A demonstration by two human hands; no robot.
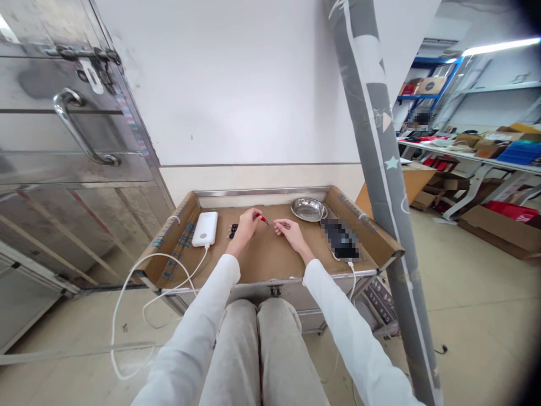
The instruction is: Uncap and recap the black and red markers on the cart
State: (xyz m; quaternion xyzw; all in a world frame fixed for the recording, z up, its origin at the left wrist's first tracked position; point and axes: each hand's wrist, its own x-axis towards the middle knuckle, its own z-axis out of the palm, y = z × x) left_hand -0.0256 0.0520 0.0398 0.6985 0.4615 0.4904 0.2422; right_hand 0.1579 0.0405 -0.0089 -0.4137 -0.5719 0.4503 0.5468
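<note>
White sleeves (211,304) reach forward from you above pale trousers (279,338), which meet the front edge of the surface (270,256), lined with brown cardboard. By its front right corner lies a dark, pixelated phone (341,239), a white cable plugged into its near end. Toward the left edge, a white power bank (205,229) lies flat; another white cable leaves its near end and loops down past the front left corner.

Midway between the left and right edges, your left hand (248,221) pinches a small red piece (262,219), its dark tip directed at your right hand (288,229). Your right fingers are drawn together just beside that tip; you cannot tell from this view whether they grip anything tiny. Small black pieces (233,230) sit clustered just left of your left hand.

Farther back, near the back right corner, rests a round metal dish (309,210). Beyond the right edge leans a tall grey patterned roll (382,135). A metal door (25,141) stands past the left edge, and a cluttered workbench (456,148) lies far right.
</note>
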